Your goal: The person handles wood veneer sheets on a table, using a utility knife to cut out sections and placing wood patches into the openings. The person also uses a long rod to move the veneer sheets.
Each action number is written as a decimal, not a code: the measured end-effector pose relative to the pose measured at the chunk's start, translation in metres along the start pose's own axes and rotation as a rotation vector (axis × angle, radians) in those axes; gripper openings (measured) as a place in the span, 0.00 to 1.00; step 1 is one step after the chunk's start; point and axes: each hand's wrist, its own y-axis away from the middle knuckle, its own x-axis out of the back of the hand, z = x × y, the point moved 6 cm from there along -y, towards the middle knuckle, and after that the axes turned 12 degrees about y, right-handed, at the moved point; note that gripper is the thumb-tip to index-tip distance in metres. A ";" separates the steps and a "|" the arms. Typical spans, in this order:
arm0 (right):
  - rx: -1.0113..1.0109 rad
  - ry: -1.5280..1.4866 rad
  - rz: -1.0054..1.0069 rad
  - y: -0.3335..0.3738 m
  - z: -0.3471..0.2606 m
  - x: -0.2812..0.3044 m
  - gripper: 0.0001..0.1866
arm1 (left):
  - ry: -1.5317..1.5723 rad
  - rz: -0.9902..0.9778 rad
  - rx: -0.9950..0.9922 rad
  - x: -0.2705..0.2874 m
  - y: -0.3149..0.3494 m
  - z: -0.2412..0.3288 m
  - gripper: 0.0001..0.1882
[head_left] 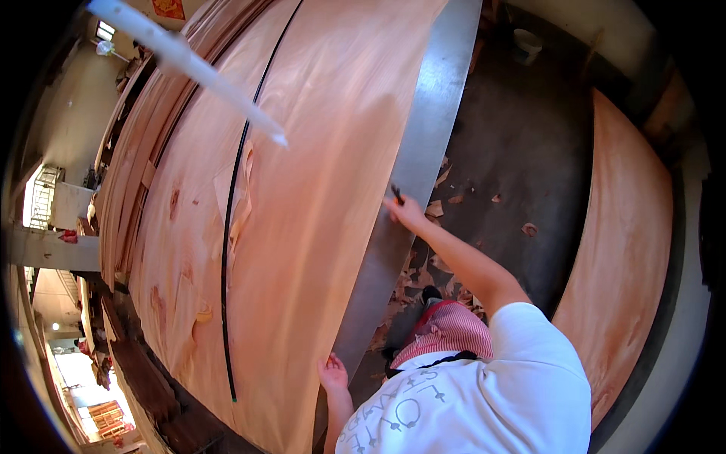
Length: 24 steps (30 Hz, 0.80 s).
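Note:
A large thin sheet of pinkish wood veneer (325, 166) lies across a long grey metal table (423, 129). My left hand (333, 374) grips the near edge of the sheet, fingers curled over it. My right hand (406, 213) is stretched forward along the same edge, over the table's bare metal strip. It holds a small dark tool (396, 194) that points up and away from me. A thin black cord (227, 250) runs lengthwise over the veneer.
A white tube (189, 64) crosses overhead at the top left. More veneer sheets are stacked on the left (132, 151), and another sheet (628, 250) lies at the right. Veneer scraps (435, 208) litter the dark floor; a white bucket (526, 41) stands far off.

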 end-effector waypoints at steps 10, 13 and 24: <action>-0.007 -0.309 0.300 -0.098 -0.021 0.048 0.14 | 0.007 -0.005 -0.027 0.007 0.006 0.008 0.17; -0.053 -0.360 0.280 -0.058 0.019 0.046 0.14 | 0.045 0.072 -0.068 0.037 0.005 0.014 0.18; -0.447 -0.051 0.416 0.092 0.175 0.058 0.19 | -0.118 0.191 0.142 0.206 0.050 -0.013 0.16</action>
